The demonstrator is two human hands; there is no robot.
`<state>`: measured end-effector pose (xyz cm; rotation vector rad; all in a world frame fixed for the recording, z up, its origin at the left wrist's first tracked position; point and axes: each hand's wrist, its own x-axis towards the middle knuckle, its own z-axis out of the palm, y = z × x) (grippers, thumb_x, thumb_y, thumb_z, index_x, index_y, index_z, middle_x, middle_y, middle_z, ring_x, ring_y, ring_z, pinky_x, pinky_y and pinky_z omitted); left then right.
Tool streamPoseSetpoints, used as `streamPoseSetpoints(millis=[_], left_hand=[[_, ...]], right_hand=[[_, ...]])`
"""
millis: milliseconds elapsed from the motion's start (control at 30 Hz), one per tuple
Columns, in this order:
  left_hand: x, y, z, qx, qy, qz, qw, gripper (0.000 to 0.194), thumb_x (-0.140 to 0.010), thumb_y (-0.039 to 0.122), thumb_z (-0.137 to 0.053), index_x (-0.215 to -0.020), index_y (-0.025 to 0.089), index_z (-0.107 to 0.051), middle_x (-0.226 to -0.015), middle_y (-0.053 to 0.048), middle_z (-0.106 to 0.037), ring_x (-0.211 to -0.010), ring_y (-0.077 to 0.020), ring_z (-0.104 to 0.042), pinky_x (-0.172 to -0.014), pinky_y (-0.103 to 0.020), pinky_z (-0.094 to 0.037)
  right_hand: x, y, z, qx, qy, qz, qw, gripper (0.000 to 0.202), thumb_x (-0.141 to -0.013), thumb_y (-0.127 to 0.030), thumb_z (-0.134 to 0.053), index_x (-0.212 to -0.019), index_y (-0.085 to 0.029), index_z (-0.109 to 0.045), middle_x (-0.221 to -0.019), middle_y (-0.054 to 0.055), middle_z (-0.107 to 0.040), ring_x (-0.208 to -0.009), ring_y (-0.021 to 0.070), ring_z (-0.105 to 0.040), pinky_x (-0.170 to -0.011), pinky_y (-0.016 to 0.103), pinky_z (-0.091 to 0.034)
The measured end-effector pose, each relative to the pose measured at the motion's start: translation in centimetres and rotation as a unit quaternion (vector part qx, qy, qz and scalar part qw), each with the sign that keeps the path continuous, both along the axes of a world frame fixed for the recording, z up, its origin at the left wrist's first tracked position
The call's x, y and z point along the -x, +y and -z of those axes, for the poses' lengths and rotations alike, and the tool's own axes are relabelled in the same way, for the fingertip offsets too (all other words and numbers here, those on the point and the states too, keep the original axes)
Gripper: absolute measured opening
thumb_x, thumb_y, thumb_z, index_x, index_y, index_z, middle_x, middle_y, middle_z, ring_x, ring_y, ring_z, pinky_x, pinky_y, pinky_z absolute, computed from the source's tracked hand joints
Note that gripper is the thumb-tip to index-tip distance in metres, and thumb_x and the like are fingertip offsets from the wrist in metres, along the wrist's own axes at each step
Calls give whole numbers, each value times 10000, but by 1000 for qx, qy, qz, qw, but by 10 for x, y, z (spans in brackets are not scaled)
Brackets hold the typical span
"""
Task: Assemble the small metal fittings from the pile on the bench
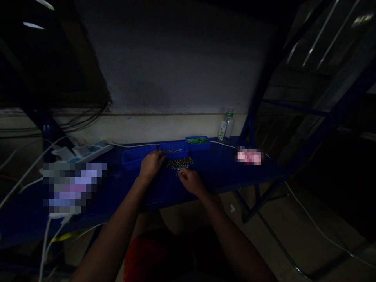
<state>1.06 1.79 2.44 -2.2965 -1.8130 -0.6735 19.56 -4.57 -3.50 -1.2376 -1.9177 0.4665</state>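
Note:
My left hand [152, 163] is in front of the blue bins, its fingers curled and closed together. Whatever they may hold is too dark and small to make out. The left blue bin [129, 157] is partly behind this hand. In the middle blue bin [183, 154] lie a few thin metal pieces [173, 150]. A pile of small brass-coloured and silvery metal parts [183, 161] rests on the blue table just in front. At the pile's near edge my right hand [190, 181] is closed in a pinch, and its fingertips hide anything between them.
A third blue bin [202, 146] holds green pieces [197, 140]. Behind it on the right stands a clear bottle [226, 127]. A white power strip [94, 150] with plugs and cables sits on the left of the blue table [223, 168]. Two blurred-out objects lie at either side.

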Motion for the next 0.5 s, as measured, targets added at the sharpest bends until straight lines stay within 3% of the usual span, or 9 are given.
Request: streamPoseSetpoints(millis=[133,267,500], left_hand=[[6,-26,17,99,-5,12,995,289,-769,410,-551,-973,229,-647,-965,-74,-666,-903,-229,-608,-733,-258,-441],[0,-32,25,93,-30,-2,995,237,-784,349,-538,-921,191,-650,-917,-90,-669,-874,-221,-613,-719,-248,-433],[4,-27,27,79,-9,-3,997,198,-827,261,-445,-798,172,-619,-835,-94,-658,-785,-198,-612,-674,-240,-416]], right_hand=[[1,1,1,-5,-15,-1,1000,122,-836,-231,-459,-837,-224,-582,-760,-9,-647,-690,116,-591,-625,185,-393],[1,1,0,-9,-17,-2,1000,115,-829,-224,-465,-842,-225,-580,-777,-4,-651,-708,119,-595,-631,185,-393],[2,1,1,-9,-19,-8,1000,119,-825,-209,-462,-834,-226,-580,-783,-5,-653,-714,119,-596,-651,187,-400]])
